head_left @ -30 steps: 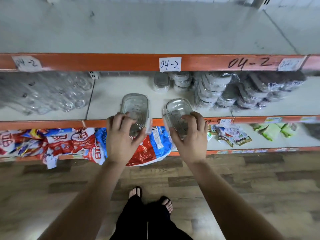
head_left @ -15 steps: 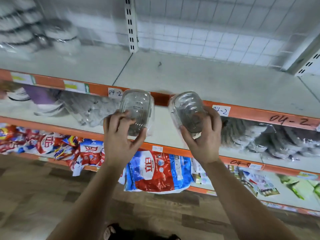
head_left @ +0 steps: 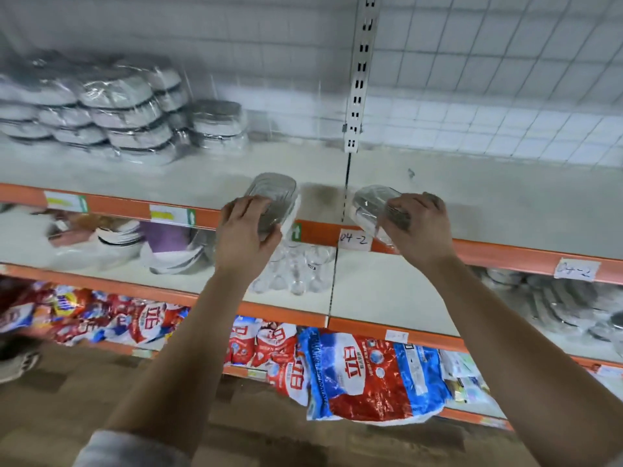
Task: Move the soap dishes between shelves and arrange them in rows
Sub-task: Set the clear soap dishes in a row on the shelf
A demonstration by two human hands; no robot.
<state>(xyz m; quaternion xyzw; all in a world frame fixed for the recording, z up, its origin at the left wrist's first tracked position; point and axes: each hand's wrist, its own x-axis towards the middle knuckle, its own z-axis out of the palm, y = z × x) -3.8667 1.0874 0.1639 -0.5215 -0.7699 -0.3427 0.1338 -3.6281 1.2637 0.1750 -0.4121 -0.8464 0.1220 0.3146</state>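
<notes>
Top shelf [head_left: 488, 203] edge: soap dishes [head_left: 273, 193] in left hand [head_left: 246, 237], right hand [head_left: 421, 227]

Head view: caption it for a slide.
Left hand holds the left soap dish, right hand the right soap dish, at the upper shelf front edge.

You are standing in a shop aisle, or a shop's stockroom. Facing you is tiered metal shelving [head_left: 438, 197] with orange front rails [head_left: 118, 205], a slotted white upright [head_left: 360, 72] and a wire grid back panel [head_left: 488, 96]. Handwritten paper labels reading "04-2" [head_left: 353, 238] are stuck on the rails, along with printed shelf tags [head_left: 172, 215]. Goods lie in bulk: stacks of wrapped soap dishes [head_left: 118, 109] on the top shelf, clear glasses [head_left: 296, 267] below, and many red and blue printed bags [head_left: 367, 375] on the lowest shelf, above a wood-pattern floor [head_left: 67, 399].
</notes>
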